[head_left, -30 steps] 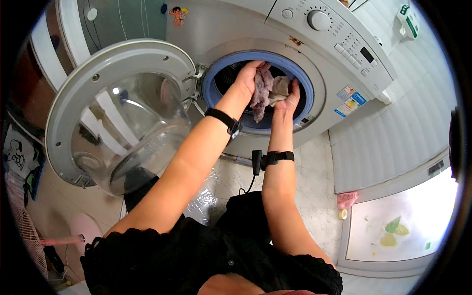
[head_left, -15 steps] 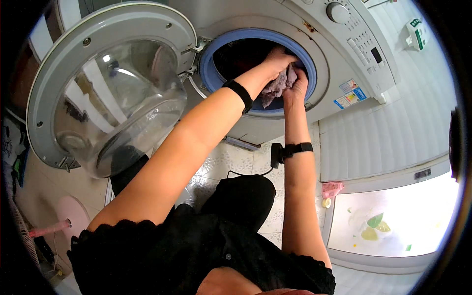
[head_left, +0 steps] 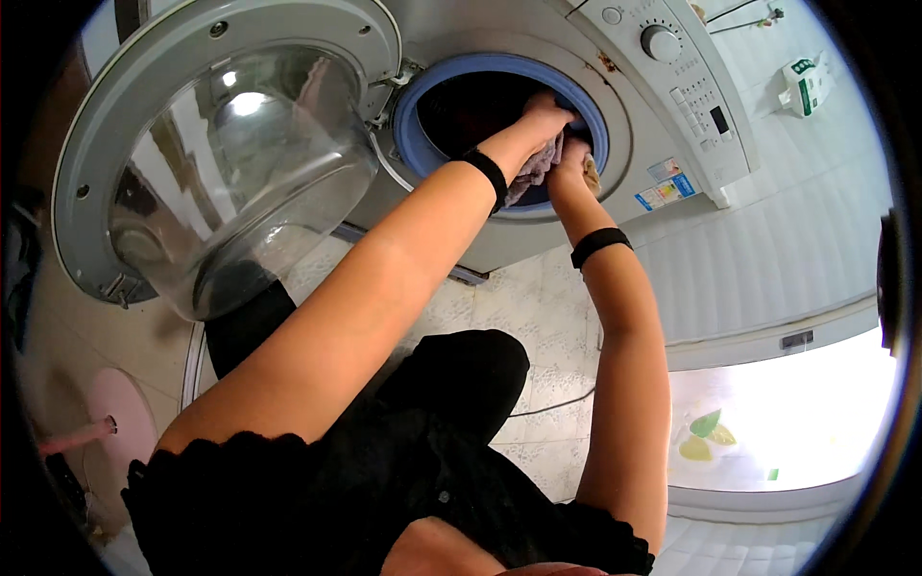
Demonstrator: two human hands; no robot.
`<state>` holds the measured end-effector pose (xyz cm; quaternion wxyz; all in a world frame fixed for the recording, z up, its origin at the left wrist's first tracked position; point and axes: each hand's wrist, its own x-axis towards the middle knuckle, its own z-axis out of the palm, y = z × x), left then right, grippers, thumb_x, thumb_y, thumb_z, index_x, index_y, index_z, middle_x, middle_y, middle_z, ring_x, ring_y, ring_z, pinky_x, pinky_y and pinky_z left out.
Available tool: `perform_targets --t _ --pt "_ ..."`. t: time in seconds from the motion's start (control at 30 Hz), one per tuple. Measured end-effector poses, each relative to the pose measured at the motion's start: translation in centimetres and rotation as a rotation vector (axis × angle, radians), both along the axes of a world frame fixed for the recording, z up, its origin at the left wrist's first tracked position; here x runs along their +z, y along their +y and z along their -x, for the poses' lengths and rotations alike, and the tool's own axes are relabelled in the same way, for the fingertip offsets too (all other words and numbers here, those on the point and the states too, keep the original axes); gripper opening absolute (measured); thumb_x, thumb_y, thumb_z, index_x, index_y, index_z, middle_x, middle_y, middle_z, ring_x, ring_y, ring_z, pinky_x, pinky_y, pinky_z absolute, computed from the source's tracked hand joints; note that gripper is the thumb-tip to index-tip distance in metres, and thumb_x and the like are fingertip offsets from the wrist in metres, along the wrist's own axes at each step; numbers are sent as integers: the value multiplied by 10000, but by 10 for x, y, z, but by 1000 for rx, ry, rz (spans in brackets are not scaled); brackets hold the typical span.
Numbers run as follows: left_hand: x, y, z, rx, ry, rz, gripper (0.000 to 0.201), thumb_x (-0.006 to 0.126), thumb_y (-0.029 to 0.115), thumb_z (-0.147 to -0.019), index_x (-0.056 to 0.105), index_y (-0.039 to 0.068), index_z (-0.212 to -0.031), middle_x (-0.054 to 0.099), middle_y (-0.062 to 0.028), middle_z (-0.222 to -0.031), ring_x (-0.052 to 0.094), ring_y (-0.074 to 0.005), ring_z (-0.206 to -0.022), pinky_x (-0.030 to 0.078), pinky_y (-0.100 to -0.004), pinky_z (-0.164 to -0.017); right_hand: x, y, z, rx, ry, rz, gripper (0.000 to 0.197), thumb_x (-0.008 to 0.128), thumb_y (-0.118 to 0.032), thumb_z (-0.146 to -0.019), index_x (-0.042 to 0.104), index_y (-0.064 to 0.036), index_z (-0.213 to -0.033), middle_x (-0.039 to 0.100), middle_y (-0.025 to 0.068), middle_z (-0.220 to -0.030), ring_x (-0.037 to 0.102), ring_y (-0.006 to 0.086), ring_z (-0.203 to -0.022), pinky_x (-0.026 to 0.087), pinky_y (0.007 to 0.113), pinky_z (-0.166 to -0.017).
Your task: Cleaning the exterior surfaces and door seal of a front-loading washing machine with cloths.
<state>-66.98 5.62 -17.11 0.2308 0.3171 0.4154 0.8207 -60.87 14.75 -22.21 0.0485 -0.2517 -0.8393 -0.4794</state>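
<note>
Both my arms reach into the round opening of a front-loading washing machine [head_left: 538,240]. A blue rubber seal [head_left: 408,134] rings the opening. At its right side, my left hand [head_left: 547,117] is closed, with a greyish-purple cloth [head_left: 534,175] bunched beneath it and hanging over the lower seal. Just below and to the right, my right hand [head_left: 573,156] is curled against the inner rim, its fingertips hidden. A small tan, fabric-like piece [head_left: 592,177] shows at that hand's outer edge. The drum [head_left: 471,110] inside is dark.
To the left the round glass door [head_left: 250,182] stands swung wide. My bent knee [head_left: 471,370] is below the machine, over a patterned tile floor [head_left: 543,384]. A pink round-based stand [head_left: 123,413] is at lower left; a white-and-green packet [head_left: 805,86] is at upper right.
My right hand has shifted slightly left and deeper into the opening, its elbow bending outward. Less of the purple cloth shows, and the tan piece has come into sight. The view has shifted slightly.
</note>
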Motion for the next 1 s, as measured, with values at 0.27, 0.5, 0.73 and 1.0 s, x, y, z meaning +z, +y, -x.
perform_targets --t 0.27,0.5,0.73,1.0 --pt "5 24 -5 -64 24 9 574 718 82 -746 530 -27 -1278 571 -178 -1286 545 -284 -1178 438 -346 -978 -13 89 -1 -426 -342 -140 335 487 -280 -920 625 -201 -1215 627 38 -1207 652 220 -1022 542 430 -688" --pt "1 26 -8 -82 33 -47 548 714 75 -714 569 -14 -1235 613 -173 -1222 586 -289 -1121 464 -354 -937 -8 59 13 -438 -500 -369 343 539 -267 -892 617 -194 -1217 638 27 -1151 667 214 -943 535 386 -611" --pt "4 3 -2 -123 63 339 508 713 123 -775 571 -46 -1232 601 -192 -1232 579 -292 -1106 459 -363 -939 33 -27 12 -518 -211 140 296 579 -310 -867 666 -204 -1130 687 16 -1081 700 212 -883 554 425 -606" --pt "-2 8 7 -151 155 46 471 691 95 -799 572 -29 -1237 607 -157 -1235 573 -270 -1125 449 -343 -960 33 -15 -33 -106 54 152 180 581 -219 -869 687 -181 -1010 725 59 -918 717 215 -788 556 378 -598"
